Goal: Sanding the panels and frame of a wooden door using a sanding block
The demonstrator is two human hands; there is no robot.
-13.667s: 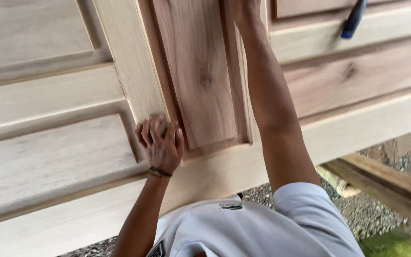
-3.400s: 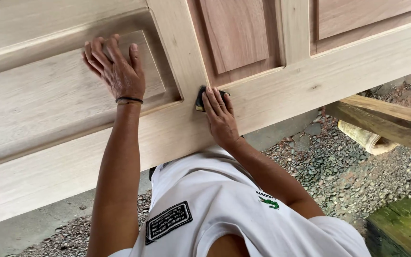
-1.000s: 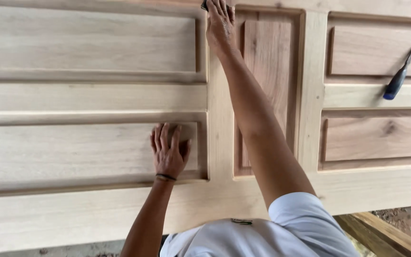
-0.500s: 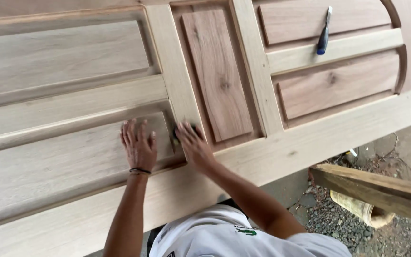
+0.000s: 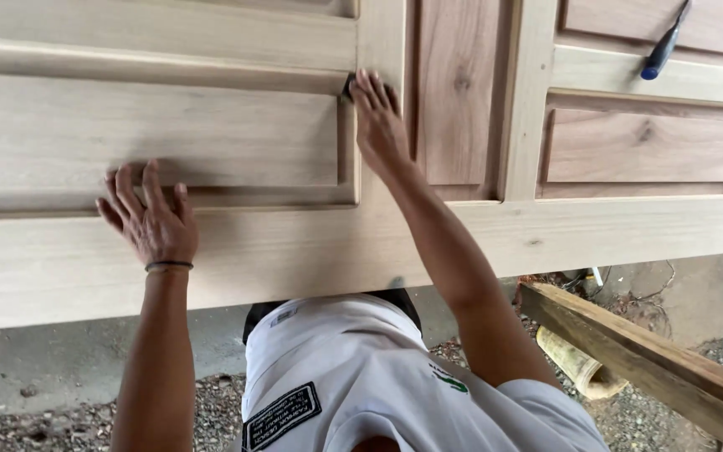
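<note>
Unfinished pale panelled wooden door (image 5: 294,243) lies flat, small dark sanding pad (image 5: 349,86) on its stile.

1 head view looks steeply down, close over the door (image 5: 311,243).

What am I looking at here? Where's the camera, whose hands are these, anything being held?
There is one view, from a camera worn on a person's head and looking down past their white shirt, so both arms are the wearer's own. No machine is involved.

The big pale surface is an unfinished wooden door with raised panels, lying roughly flat in front of them. The left hand lies flat and spread on the lower edge of a panel and holds nothing; it has a dark band at the wrist. The right hand reaches further in and presses a small dark object into the corner of the panel frame. Most of it is hidden under the fingers, so I cannot tell what it is.

A blue-handled tool lies on the door at upper right. Below are gravel and a wooden beam.
</note>
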